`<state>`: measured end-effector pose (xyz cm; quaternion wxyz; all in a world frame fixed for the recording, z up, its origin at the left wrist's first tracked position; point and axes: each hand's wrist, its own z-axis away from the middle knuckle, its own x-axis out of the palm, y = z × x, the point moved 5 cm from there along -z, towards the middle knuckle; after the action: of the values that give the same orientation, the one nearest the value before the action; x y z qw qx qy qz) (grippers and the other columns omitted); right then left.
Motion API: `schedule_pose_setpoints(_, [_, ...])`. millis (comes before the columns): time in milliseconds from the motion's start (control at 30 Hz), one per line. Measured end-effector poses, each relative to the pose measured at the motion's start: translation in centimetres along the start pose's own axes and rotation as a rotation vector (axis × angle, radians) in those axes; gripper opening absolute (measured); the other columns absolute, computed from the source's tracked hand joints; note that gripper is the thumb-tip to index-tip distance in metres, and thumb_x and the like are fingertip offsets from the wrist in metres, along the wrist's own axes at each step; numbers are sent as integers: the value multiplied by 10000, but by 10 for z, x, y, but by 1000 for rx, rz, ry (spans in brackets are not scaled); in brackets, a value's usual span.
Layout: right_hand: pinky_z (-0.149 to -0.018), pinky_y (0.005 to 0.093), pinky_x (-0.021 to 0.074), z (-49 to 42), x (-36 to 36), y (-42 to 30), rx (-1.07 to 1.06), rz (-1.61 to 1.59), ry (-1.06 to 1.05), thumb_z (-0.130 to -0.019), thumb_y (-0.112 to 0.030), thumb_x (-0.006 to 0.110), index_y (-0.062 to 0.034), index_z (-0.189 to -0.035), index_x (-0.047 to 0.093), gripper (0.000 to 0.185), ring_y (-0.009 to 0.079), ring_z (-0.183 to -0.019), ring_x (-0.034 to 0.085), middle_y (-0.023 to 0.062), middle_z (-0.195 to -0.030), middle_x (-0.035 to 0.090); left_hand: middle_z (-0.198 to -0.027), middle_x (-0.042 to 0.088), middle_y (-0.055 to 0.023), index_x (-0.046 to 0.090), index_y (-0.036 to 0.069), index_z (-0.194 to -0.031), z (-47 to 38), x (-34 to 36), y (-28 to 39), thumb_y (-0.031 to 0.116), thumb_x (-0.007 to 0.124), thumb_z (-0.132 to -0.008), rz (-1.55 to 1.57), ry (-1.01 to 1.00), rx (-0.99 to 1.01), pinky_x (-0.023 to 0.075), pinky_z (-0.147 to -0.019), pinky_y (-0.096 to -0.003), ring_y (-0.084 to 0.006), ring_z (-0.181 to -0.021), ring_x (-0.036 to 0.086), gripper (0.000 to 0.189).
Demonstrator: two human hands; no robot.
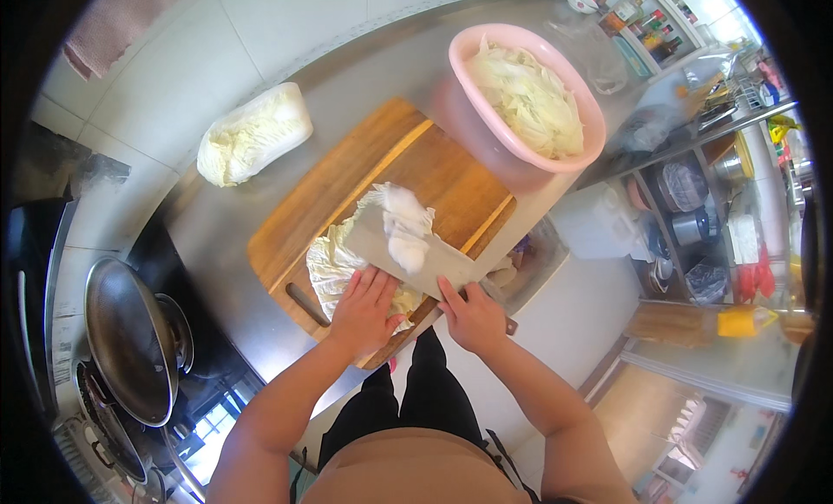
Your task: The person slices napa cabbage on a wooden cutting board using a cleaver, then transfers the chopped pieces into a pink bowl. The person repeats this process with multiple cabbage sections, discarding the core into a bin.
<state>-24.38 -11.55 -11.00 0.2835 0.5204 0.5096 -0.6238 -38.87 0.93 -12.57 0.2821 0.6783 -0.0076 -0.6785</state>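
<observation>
My right hand (475, 318) grips a cleaver (429, 260) by its handle. The broad blade lies across the napa cabbage leaves (332, 263) on a wooden cutting board (449, 178). With fingers spread flat, my left hand (368, 308) presses on the leaves just left of the blade. White cut cabbage pieces (407, 224) sit at the blade's far side, partly on its face. The cutting edge itself is hidden by the leaves and pieces.
A napa cabbage piece (257, 136) lies at the back left on the steel counter (215, 224). At the back right stands a pink basin (459, 61) of cut cabbage. A wok (130, 341) is on the stove at left. Below the counter's right edge is a bin (553, 260).
</observation>
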Motion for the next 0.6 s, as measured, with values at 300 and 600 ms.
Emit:
schedule_pose_setpoints(300, [-530,401,507,-8,4,-3,38,-13,-12,-851,-278,672,-224,-1324,554,490,297,-633,607,117,-839,513,-1491,360,-173,379,16,-1432,-1,1,-2,397,622,-847,55,17,6,181,-1168,-486,-339,-1427,261,739])
schedule_pose_setpoints(600, [-527,399,501,21,-15,-4,49,-5,-90,-873,-259,658,-203,-1317,572,456,269,-651,601,99,-817,526,-1466,382,-178,430,9,-1387,0,5,-5,393,613,-855,71,3,9,180,-1165,-493,-356,-1411,277,681])
